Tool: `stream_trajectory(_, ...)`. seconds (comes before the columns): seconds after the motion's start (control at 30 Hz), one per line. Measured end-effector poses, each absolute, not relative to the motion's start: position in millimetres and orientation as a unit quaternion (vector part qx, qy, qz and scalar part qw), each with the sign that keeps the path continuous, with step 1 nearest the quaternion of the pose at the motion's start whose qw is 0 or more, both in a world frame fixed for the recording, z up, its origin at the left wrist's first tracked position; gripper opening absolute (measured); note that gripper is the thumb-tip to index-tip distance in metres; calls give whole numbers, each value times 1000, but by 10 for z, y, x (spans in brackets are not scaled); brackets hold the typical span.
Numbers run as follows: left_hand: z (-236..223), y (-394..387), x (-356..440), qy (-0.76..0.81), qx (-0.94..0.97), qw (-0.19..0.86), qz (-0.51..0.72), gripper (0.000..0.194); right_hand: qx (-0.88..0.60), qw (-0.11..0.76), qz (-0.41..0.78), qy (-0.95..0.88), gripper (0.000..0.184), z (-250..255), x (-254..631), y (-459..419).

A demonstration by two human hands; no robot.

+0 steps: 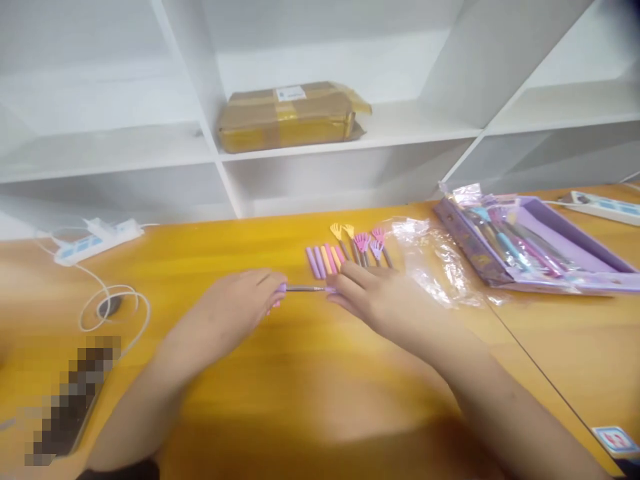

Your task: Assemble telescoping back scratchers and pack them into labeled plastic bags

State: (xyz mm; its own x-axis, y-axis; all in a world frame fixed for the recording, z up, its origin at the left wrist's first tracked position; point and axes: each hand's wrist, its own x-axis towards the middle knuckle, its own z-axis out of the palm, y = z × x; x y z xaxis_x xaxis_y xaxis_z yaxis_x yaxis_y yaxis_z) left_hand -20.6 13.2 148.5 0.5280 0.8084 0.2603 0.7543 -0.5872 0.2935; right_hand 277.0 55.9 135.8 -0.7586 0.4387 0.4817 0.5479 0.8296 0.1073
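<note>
In the middle of the frame, both hands hold a purple back scratcher (pixel 304 289) roughly level above or on the tabletop (pixel 300 413); which of the two cannot be told. Its thin metal shaft shows bare between them. The left hand (pixel 253 293) is curled closed around the purple left end, with a bit of pink showing beneath its fingers. The right hand (pixel 370 290) has its fingers bent over the purple right end, thumb side toward the shaft. The covered ends cannot be made out.

Just behind the right hand lies a row of purple, yellow and pink handles (pixel 316 262). Next to it are more back scratchers (pixel 361 241) with hand-shaped heads in yellow, pink and purple, pointing toward the shelf. To their right is a crumpled clear plastic bag (pixel 440 257), near an open purple box (pixel 565 233) that holds wrapped scratchers (pixel 507 247).

A white power strip (pixel 100 241) sits at the left, a coiled white cable (pixel 143 303) near it, and a pixelated dark object (pixel 75 400) lies at lower left. Another power strip (pixel 607 208) is at the right edge; a small card (pixel 617 440) is at lower right. At upper centre, a taped cardboard box (pixel 287 120) rests in a white shelf unit (pixel 345 33).
</note>
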Motion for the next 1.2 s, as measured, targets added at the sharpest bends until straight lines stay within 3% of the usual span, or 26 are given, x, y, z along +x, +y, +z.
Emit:
stream_trajectory(0.17, 1827, 25, -111, 468, 871, -49, 142, 22, -266, 292, -117, -911, 28, 1663, 2688, 536)
stream_trajectory(0.5, 1675, 172, -77, 389, 887, -174, 177, 16, -243, 290, -24, -926, 30, 1607, 2705, 562)
stream_trajectory(0.77, 1645, 280, -90, 372, 884, -202, 200, 14, -223, 287, -94, -927, 24, 1542, 2753, 680)
stream_trajectory(0.97, 1543, 254, -51, 393, 876, -197, 196, 27, -217, 309, -104, -920, 22, 1467, 2726, 704)
stream_trajectory(1.2, 1494, 232, -43, 410, 875, -182, 181, 29, -220, 298, -111, -922, 27, 1448, 2692, 696)
